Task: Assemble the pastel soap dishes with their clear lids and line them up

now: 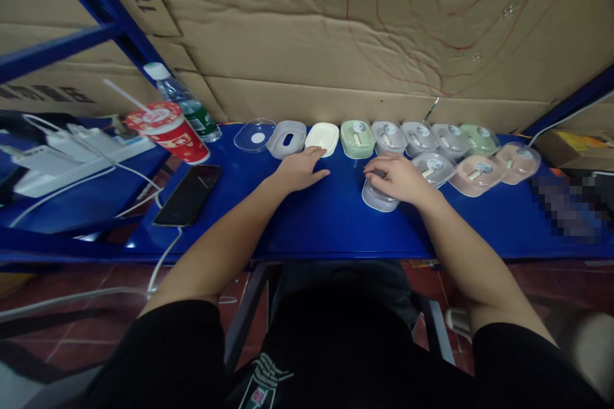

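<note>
My left hand (303, 170) is open, its fingertips at the near edge of a cream dish (322, 135). Left of that dish sit a grey piece with an oval hole (286, 140) and a clear lid with a white dot (249, 135). My right hand (394, 177) curls over a small grey container (380, 200) near the table's middle, its fingers bent on the top. Just behind and right of it is another grey container with a white handle (435, 172). A green container (357, 140) stands behind, between my hands.
Several grey, green and pink containers (474, 176) line the back right of the blue table (307, 230). At the left are a red cup (177, 134), a water bottle (199, 118), a phone (188, 195) and white cables. Cardboard (288, 45) stands behind.
</note>
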`<state>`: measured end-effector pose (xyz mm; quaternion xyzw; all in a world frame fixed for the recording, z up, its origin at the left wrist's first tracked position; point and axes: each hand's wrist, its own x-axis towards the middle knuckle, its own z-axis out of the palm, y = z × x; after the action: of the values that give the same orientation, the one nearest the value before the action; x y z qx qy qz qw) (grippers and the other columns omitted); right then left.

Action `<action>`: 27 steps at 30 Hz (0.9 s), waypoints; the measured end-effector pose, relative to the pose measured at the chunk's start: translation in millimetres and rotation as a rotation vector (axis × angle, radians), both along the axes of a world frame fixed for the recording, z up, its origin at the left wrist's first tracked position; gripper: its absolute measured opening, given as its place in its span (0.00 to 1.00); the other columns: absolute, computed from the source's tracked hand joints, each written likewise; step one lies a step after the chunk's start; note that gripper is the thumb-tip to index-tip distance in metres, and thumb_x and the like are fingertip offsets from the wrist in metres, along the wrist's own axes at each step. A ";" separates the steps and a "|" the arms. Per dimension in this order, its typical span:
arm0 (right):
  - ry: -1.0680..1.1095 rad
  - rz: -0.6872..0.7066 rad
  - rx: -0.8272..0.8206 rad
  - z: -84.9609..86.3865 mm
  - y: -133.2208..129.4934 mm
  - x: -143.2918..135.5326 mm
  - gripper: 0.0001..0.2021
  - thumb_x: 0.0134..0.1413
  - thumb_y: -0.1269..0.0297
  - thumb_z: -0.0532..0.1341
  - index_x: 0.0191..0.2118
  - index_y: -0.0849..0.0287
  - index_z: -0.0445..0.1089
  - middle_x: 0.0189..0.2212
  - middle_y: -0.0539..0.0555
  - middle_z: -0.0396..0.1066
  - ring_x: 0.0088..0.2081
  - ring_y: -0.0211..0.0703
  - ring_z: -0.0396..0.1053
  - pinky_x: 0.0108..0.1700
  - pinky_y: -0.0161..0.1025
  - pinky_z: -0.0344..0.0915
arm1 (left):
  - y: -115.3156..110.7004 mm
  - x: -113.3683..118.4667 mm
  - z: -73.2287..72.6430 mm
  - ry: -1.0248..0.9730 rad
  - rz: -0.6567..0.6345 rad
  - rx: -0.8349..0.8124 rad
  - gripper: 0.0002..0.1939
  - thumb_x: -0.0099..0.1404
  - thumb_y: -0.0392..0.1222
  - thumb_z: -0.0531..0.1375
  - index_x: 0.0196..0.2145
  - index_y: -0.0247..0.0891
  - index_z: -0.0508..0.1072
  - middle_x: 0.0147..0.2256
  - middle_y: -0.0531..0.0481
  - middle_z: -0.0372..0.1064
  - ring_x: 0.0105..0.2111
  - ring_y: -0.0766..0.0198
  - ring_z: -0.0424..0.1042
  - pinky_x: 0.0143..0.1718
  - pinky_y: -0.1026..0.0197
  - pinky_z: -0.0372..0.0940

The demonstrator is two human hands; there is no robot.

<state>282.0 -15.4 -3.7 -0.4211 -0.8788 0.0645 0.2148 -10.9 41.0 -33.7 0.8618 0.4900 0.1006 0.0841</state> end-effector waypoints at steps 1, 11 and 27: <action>0.000 0.004 0.006 -0.1 0.3 -0.3 0.12 0.66 0.62 0.60 0.44 0.57 0.82 0.44 0.58 0.84 0.48 0.55 0.79 0.57 0.55 0.70 | 0.6 -0.3 1.0 -0.005 -0.001 -0.004 0.33 0.74 0.57 0.57 0.70 0.40 0.65 0.70 0.40 0.64 0.66 0.51 0.66 0.63 0.53 0.63; -0.030 0.050 0.101 13.4 -26.9 -20.6 0.16 0.72 0.51 0.60 0.51 0.53 0.80 0.51 0.57 0.82 0.56 0.57 0.77 0.69 0.62 0.59 | -3.9 -9.3 17.1 0.030 -0.059 -0.098 0.26 0.68 0.65 0.58 0.24 0.42 0.76 0.26 0.48 0.76 0.31 0.59 0.73 0.33 0.58 0.59; -0.193 0.343 0.113 -20.8 -40.0 -61.8 0.17 0.72 0.61 0.61 0.60 0.59 0.76 0.54 0.63 0.78 0.55 0.57 0.75 0.59 0.57 0.71 | -13.2 -14.9 35.2 -0.235 -0.226 -0.369 0.16 0.59 0.49 0.71 0.43 0.42 0.84 0.38 0.48 0.82 0.37 0.59 0.78 0.40 0.59 0.69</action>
<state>220.2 -55.5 -24.6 -0.2568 -0.9564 0.0101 0.1390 -25.8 27.8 1.5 0.8635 0.3874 0.0988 0.3074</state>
